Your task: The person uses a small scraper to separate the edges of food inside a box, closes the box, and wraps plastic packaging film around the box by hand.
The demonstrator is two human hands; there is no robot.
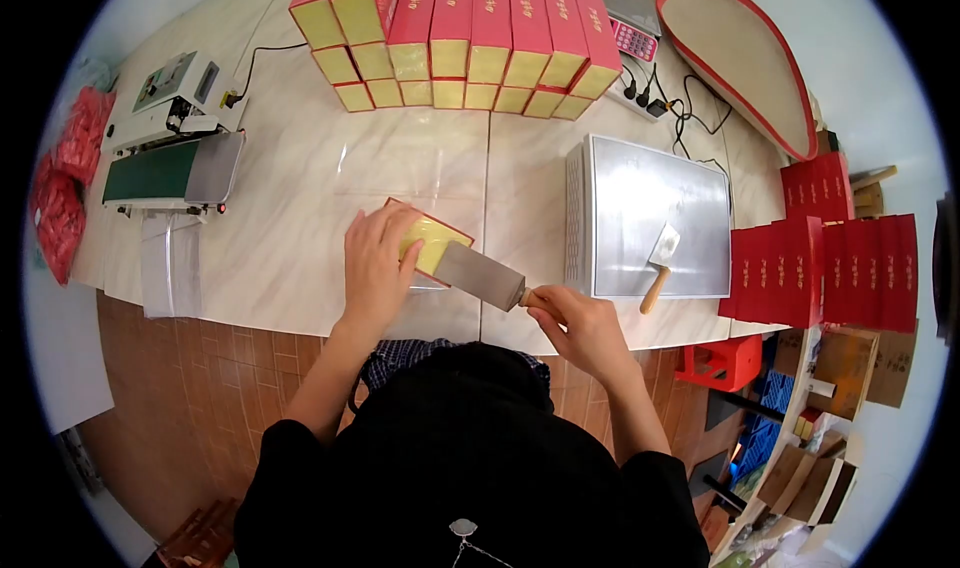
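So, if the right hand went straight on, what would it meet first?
Probably the red-edged yellow rectangular box; the wooden-handled metal scraper in the right hand overlaps it, depth unclear.

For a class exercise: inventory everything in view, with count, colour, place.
Table: 1, cream, centre
Held box: 1, red-yellow, centre
Held scraper: 1, silver, centre
Stacked boxes: many, red-yellow, back
Metal appliance: 1, silver, right
Second scraper: 1, silver, on appliance
Lettered boxes: several, red, right
Conveyor machine: 1, white-green, left
Packets: several, red, left
Rimmed tray: 1, cream, back right
Power strip: 1, white, back right
Stool: 1, red, lower right
Cartons: several, brown, lower right
Left hand, right hand: 1 each, bare, centre
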